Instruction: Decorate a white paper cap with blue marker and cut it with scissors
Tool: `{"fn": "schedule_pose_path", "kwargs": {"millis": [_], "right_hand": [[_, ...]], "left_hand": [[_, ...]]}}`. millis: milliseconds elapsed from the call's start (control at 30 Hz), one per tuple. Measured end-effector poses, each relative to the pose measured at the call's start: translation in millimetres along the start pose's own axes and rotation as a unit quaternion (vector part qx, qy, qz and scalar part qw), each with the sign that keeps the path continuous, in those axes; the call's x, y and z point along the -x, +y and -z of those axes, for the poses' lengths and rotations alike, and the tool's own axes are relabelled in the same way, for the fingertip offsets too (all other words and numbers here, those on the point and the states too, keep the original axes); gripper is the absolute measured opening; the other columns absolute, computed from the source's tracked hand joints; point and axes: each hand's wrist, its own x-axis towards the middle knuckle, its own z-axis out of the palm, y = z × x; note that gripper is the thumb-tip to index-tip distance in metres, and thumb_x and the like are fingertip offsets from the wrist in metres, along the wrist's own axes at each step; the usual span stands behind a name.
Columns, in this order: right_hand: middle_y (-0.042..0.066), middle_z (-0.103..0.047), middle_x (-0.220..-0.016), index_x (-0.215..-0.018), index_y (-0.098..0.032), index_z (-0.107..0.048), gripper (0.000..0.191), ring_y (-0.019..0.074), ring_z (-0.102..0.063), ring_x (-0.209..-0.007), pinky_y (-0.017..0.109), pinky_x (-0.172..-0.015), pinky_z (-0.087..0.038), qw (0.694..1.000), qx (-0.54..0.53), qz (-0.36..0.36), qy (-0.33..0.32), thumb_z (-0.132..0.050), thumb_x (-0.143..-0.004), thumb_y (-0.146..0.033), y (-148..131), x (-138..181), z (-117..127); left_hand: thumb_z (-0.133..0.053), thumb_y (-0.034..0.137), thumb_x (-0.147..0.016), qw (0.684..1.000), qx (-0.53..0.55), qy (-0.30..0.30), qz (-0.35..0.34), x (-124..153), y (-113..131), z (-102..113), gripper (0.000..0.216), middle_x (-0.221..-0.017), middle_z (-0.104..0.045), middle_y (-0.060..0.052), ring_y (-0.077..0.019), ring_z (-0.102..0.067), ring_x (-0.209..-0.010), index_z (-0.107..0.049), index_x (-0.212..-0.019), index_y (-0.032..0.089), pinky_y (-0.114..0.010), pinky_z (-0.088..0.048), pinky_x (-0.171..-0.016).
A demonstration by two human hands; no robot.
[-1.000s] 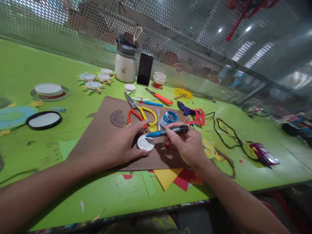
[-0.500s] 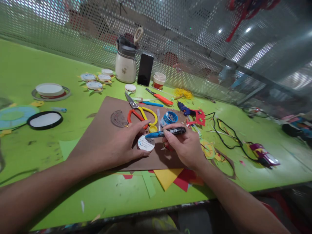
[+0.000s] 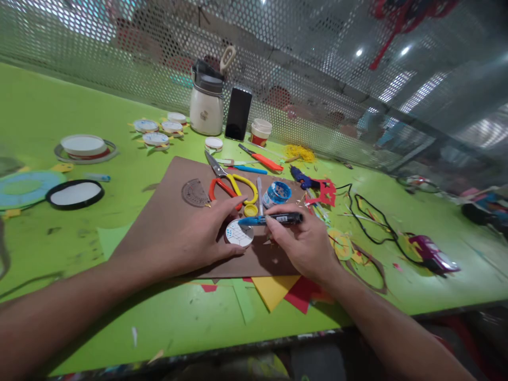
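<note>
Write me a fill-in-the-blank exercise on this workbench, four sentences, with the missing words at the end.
1. While the left hand holds the white disc, the ____ grips the marker.
2. The scissors have one red handle and one ____ handle.
3. The open jar is streaked with ____.
4. In the picture, the protractor lies to the ____ of the scissors.

Missing words: right hand; yellow; blue; left.

Seemingly a craft workshop: scissors (image 3: 227, 174), paper scraps (image 3: 274, 291), green worktable (image 3: 83, 248).
</note>
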Motion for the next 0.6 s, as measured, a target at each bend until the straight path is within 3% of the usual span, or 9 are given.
{"fn": "schedule_pose_path", "kwargs": {"millis": [200,400,600], "right_hand": [[-0.001,-0.071,-0.076,-0.094,-0.021,-0.071,0.008,0.0122,-0.068,-0.060,0.024,-0.057,-0.059,0.996,-0.063,-0.045,0.046,-0.070,-0.090,-0.028,2.7,0.7,0.8],[-0.001,-0.072,-0.074,-0.090,-0.021,-0.071,0.005,0.0104,-0.064,-0.054,0.021,-0.052,-0.056,0.995,-0.076,-0.053,0.042,-0.071,-0.087,-0.025,2.8,0.0,-0.6],[0.002,-0.076,-0.081,-0.098,-0.026,-0.073,0.015,0.0178,-0.071,-0.063,0.029,-0.056,-0.060,0.998,-0.008,-0.056,0.025,-0.070,-0.092,-0.039,10.7,3.0,-0.4]], "left_hand": [[-0.071,0.040,-0.079,1.000,-0.007,0.000,0.002,1.6,1.1,-0.8,0.075,-0.142,-0.062,-0.017,-0.0361,-0.061,-0.126,-0.047,-0.146,0.019,-0.050,-0.049,-0.104],[-0.073,0.037,-0.075,1.000,0.004,0.005,0.006,1.3,4.2,-0.1,0.082,-0.144,-0.061,-0.016,-0.0359,-0.059,-0.128,-0.044,-0.149,0.018,-0.050,-0.048,-0.107],[-0.073,0.037,-0.077,1.000,0.007,0.010,-0.001,1.9,3.3,-1.1,0.077,-0.143,-0.061,-0.015,-0.0368,-0.060,-0.127,-0.046,-0.147,0.022,-0.052,-0.048,-0.107]]}}
